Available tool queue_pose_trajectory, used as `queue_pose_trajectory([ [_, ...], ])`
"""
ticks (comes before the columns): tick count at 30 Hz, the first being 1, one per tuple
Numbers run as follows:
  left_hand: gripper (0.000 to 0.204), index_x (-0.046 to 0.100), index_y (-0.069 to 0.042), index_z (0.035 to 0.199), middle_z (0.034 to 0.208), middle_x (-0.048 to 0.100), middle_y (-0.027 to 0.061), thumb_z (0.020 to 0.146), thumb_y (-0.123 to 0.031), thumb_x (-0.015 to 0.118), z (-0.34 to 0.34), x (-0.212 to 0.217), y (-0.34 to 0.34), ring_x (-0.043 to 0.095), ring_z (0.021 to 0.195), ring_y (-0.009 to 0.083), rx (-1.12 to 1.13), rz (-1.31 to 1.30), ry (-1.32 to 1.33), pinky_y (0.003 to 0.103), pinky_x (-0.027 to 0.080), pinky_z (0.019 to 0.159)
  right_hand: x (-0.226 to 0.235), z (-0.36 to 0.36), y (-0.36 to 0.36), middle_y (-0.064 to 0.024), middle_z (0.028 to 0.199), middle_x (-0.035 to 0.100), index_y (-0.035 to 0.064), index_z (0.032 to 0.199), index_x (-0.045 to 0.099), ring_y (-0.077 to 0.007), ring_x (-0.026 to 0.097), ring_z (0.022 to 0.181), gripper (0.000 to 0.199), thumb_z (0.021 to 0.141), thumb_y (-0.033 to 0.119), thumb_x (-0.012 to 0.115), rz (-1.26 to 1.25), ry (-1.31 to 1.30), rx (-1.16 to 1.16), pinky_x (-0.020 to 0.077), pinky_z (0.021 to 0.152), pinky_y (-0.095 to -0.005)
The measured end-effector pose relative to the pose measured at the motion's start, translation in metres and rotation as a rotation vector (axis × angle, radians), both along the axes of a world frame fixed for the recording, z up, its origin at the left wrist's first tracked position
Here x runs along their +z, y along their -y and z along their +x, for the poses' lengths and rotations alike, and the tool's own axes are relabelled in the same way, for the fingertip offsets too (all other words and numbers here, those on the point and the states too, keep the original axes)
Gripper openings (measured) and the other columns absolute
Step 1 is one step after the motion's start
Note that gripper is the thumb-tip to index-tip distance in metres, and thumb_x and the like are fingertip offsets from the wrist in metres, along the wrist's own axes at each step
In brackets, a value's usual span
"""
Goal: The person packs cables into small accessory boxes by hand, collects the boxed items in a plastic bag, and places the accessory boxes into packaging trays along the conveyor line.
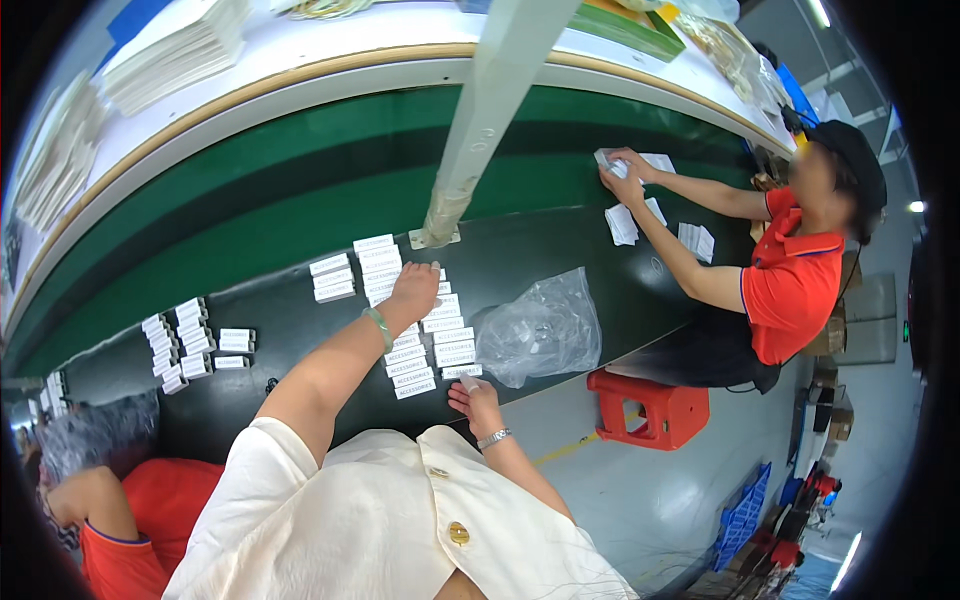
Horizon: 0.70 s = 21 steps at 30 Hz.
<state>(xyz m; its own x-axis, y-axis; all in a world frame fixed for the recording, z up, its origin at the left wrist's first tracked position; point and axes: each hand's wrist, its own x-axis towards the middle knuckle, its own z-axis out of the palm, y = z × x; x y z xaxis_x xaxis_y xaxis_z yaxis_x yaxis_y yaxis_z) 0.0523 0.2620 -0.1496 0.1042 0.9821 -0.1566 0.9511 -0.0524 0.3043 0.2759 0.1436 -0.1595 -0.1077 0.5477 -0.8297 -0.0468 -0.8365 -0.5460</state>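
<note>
Several small white boxes [408, 368], with printed sides, lie in two long columns on the dark green table in front of me. My left hand [416, 290] reaches over the far part of the right-hand column [455, 345]; its fingers extend across the boxes and partly hide them. A green bangle is on that wrist. At the near end of the same column, my right hand [478, 402] has its fingers apart, a fingertip at the last box [462, 371]. Whether either hand bears weight on the boxes cannot be seen.
A clear plastic bag [540, 330] lies right of the columns. More white boxes [332, 278] stand in groups leftward. A pale post [470, 150] rises behind. A co-worker in red [795, 280] handles white pieces at right, near a red stool [650, 410]; another person [150, 520] is at left.
</note>
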Motion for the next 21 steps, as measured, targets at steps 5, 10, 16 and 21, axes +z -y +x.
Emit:
queue_pose_trajectory([
  [5,0.049,0.053,-0.002,0.114,0.111,0.057,0.0142,0.075,-0.024,0.073,0.022,0.0,-0.004,0.056,0.107,0.0308,0.039,-0.13,0.085,0.043,0.04,0.096,-0.004,0.008,-0.008,-0.0105,0.095,0.061,-0.0025,0.11,0.056,-0.0188,0.064,0.084,0.028,0.094,0.021,0.055,0.059,0.017,-0.063,0.0557,0.072,-0.0315],
  [10,0.05,0.052,-0.001,0.117,0.112,0.056,0.0144,0.076,-0.023,0.072,0.027,-0.001,-0.005,0.055,0.109,0.0314,0.062,-0.106,0.153,0.043,0.042,0.094,-0.007,0.02,-0.014,-0.0107,0.095,0.061,-0.0029,0.107,0.056,-0.0186,0.064,0.083,0.028,0.093,0.021,0.056,0.092,0.01,-0.062,0.0556,0.073,-0.0312],
  [16,0.064,0.046,-0.003,0.13,0.127,0.047,0.0194,0.074,-0.018,0.073,0.051,0.031,0.003,0.049,0.115,0.0348,-0.116,0.163,0.25,0.045,0.042,0.095,0.006,0.046,-0.005,-0.0106,0.094,0.059,-0.0034,0.111,0.051,-0.0194,0.062,0.086,0.033,0.085,0.01,0.065,0.1,0.285,-0.228,0.0529,0.075,-0.0306],
  [21,0.052,0.052,-0.007,0.121,0.136,0.042,0.0215,0.074,-0.016,0.072,0.096,0.032,0.017,0.047,0.12,0.0396,-0.43,0.333,0.205,0.044,0.039,0.1,0.018,0.06,-0.02,-0.0167,0.111,0.052,-0.0001,0.115,0.049,-0.0265,0.052,0.109,0.041,0.077,-0.001,0.064,0.897,0.919,0.072,0.0424,0.092,-0.0373],
])
